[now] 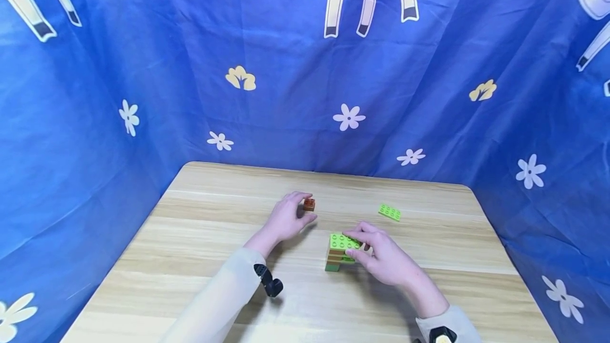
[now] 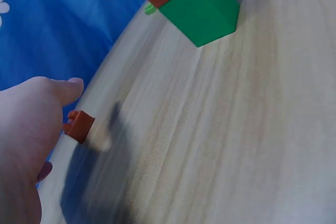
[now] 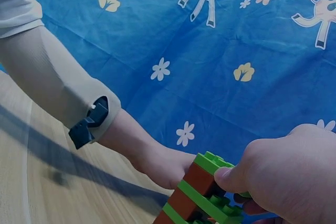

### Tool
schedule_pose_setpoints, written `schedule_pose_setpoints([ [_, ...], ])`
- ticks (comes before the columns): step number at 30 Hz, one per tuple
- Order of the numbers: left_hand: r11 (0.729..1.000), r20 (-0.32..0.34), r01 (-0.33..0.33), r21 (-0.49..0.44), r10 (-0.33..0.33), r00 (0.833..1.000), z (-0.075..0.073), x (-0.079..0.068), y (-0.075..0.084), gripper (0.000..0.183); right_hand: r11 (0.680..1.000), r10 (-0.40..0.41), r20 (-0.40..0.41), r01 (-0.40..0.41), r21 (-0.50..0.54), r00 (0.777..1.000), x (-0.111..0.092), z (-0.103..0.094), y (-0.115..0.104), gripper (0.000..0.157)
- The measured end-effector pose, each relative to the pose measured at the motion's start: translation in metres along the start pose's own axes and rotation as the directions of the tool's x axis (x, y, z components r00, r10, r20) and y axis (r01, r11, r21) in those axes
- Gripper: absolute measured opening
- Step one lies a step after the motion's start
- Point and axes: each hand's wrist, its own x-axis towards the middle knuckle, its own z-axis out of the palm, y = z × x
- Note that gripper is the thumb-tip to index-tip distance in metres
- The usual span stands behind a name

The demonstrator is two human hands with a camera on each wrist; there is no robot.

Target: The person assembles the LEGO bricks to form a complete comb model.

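A stack of toy building bricks (image 1: 335, 252) stands on the table, with a light green studded top, brown and light green layers and a dark green base (image 2: 210, 14). My right hand (image 1: 386, 255) holds it near the top, thumb (image 3: 226, 178) on the near side and fingers on the far side, partly hidden in the right wrist view. Farther back and left, my left hand (image 1: 285, 218) reaches around a small reddish-brown brick (image 1: 309, 205). Its thumb and fingers are spread apart, and the brick sits on the table by the fingertips.
A flat light green brick (image 1: 389, 212) lies on the table toward the back right. Blue printed cloth (image 1: 295, 120) hangs behind and along both sides of the wooden table (image 1: 190, 258). Each sleeve carries a black wrist device (image 1: 269, 280).
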Motion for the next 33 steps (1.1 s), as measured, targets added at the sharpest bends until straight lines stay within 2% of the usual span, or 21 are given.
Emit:
schedule_pose_setpoints([
  [10, 0.999, 0.028, 0.018, 0.051, -0.020, 0.999, 0.003, 0.014, -0.012, 0.065, 1.000, 0.002, -0.001, -0.002, 0.008, 1.000, 0.000, -0.001, -0.001, 0.043],
  [18, 0.993, 0.044, -0.001, 0.115, -0.004, 0.999, 0.006, 0.014, -0.019, 0.060, 0.999, -0.032, 0.007, 0.032, 0.003, 0.999, 0.002, 0.000, 0.000, 0.043],
  [25, 0.976, 0.047, 0.043, 0.214, -0.054, 0.997, 0.009, 0.015, -0.018, 0.059, 1.000, -0.031, 0.007, 0.031, 0.005, 0.999, 0.002, 0.000, 0.001, 0.042],
  [33, 0.973, 0.045, 0.069, 0.222, -0.081, 0.996, 0.011, 0.017, -0.013, 0.050, 1.000, -0.014, 0.006, 0.014, -0.009, 1.000, 0.002, 0.000, 0.002, 0.043],
])
